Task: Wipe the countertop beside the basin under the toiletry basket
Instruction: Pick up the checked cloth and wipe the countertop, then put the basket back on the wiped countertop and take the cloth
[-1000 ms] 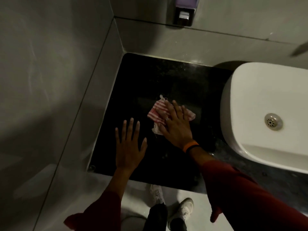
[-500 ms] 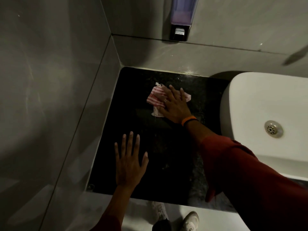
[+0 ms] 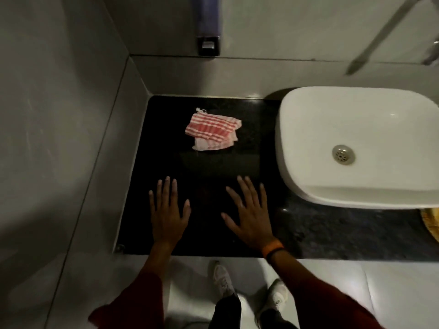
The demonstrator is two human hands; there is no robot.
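Note:
A folded red-and-white striped cloth (image 3: 213, 129) lies alone on the black countertop (image 3: 166, 150), toward its back, left of the white basin (image 3: 356, 143). My left hand (image 3: 167, 212) rests flat on the counter near the front edge, fingers spread, holding nothing. My right hand (image 3: 249, 214) lies flat beside it, also spread and empty, with an orange and black band at the wrist. Both hands are well in front of the cloth. No toiletry basket is in view.
Grey tiled walls close the counter at the left and back. A soap dispenser (image 3: 207, 27) hangs on the back wall above the counter. A yellow object (image 3: 431, 224) shows at the right edge, in front of the basin. My white shoes (image 3: 223, 279) stand on the pale floor.
My right hand has let go of the cloth and drawn back to the front of the counter. The cloth stays at the back. The left hand has stayed in place.

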